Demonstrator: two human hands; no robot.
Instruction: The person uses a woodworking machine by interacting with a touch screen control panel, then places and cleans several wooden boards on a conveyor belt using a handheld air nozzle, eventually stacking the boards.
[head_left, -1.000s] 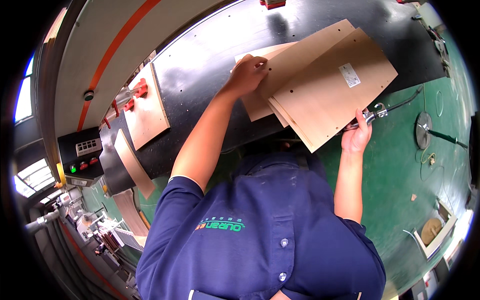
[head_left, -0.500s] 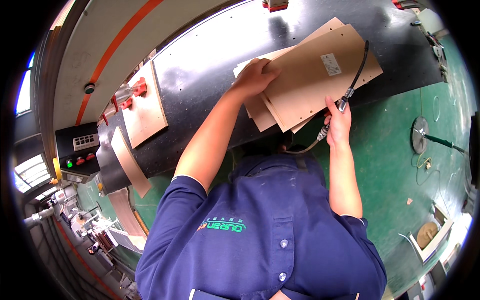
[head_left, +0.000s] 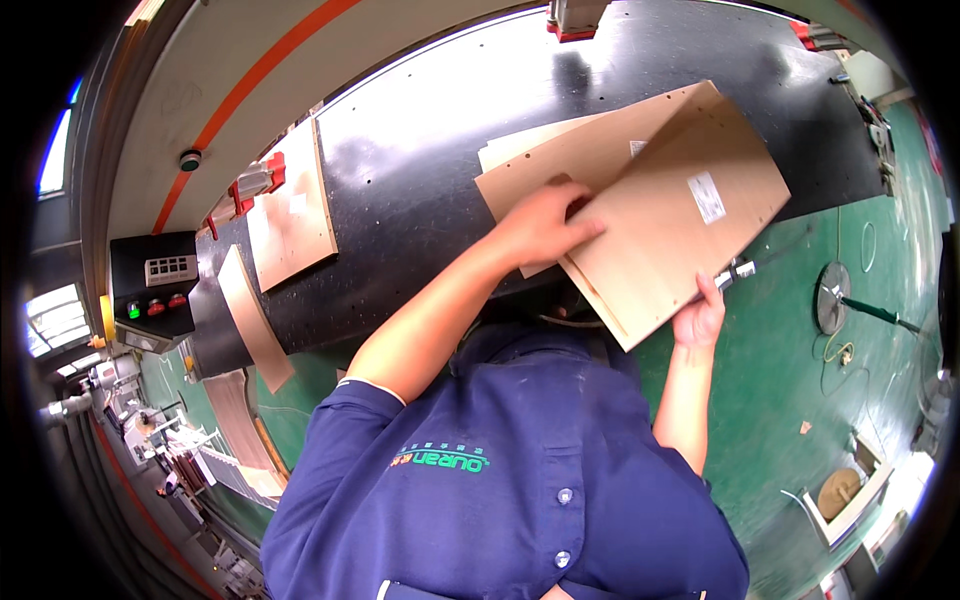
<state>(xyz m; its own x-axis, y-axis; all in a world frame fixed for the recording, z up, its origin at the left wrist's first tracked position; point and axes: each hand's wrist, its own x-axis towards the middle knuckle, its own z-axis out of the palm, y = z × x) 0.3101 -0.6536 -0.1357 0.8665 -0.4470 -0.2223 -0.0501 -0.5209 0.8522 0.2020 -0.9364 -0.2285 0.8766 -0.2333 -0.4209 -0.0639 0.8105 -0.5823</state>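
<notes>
A light brown wooden panel (head_left: 665,225) with a white label is tilted up off the stack, its near edge out past the table. My left hand (head_left: 548,228) pinches its left edge, thumb on top. At its near right edge is my right hand (head_left: 700,318), thumb on the upper face and the other fingers mostly hidden below. An air blow gun (head_left: 738,273) pokes out beside that hand, partly covered by the panel; its grip is out of sight. Beneath the raised panel lie more wooden panels (head_left: 560,155), one with a label partly showing.
The panels rest on a black table (head_left: 420,190). Further left are another panel (head_left: 290,215) by a red-tipped clamp (head_left: 262,185), a narrow strip (head_left: 250,320) over the table edge, and a control box (head_left: 153,290). A round-based stand (head_left: 832,298) is on the green floor.
The top panel has been lifted and drawn toward me and right, uncovering the panel below. My right hand has moved onto its near edge, and the gun's black nozzle has gone from above the panel.
</notes>
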